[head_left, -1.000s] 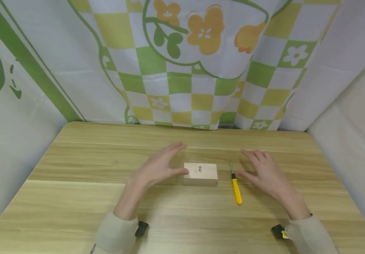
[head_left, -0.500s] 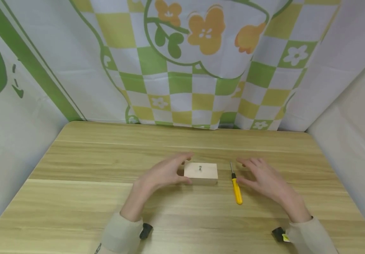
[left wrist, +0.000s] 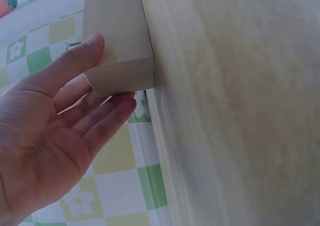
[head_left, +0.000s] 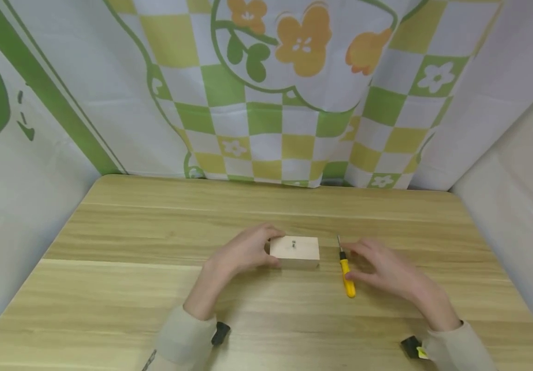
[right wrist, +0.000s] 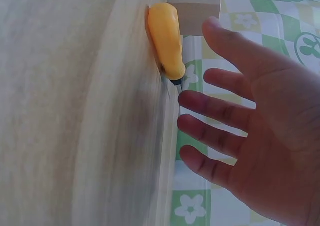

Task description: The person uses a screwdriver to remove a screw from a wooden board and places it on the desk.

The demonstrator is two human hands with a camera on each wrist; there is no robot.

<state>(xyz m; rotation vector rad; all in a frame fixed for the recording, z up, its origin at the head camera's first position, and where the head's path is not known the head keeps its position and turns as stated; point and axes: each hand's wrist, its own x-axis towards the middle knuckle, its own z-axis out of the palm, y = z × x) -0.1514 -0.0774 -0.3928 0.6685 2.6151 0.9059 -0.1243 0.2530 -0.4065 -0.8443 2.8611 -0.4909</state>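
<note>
A pale wooden block point(head_left: 295, 249) lies on the table, and a small screw point(head_left: 293, 243) stands up from its top face. My left hand point(head_left: 246, 251) holds the block's left end. In the left wrist view the thumb point(left wrist: 95, 42) lies on the near face of the block point(left wrist: 117, 29), with the fingers round behind it. To the right of the block lies a screwdriver point(head_left: 347, 278) with a yellow handle, its metal shaft pointing away from me. My right hand point(head_left: 382, 265) is over its right side, thumb and fingers spread. The right wrist view has the yellow handle point(right wrist: 166, 39) in front of relaxed fingers.
The wood-grain table point(head_left: 122, 304) reaches back to a green-and-white checked curtain point(head_left: 266, 139). White cloth stands on the left and right sides. Black wrist devices point(head_left: 220, 334) show at both cuffs.
My left hand has moved right and closed round the block's left end. The right hand has come left and lower, over the screwdriver. Block and screwdriver lie where they were.
</note>
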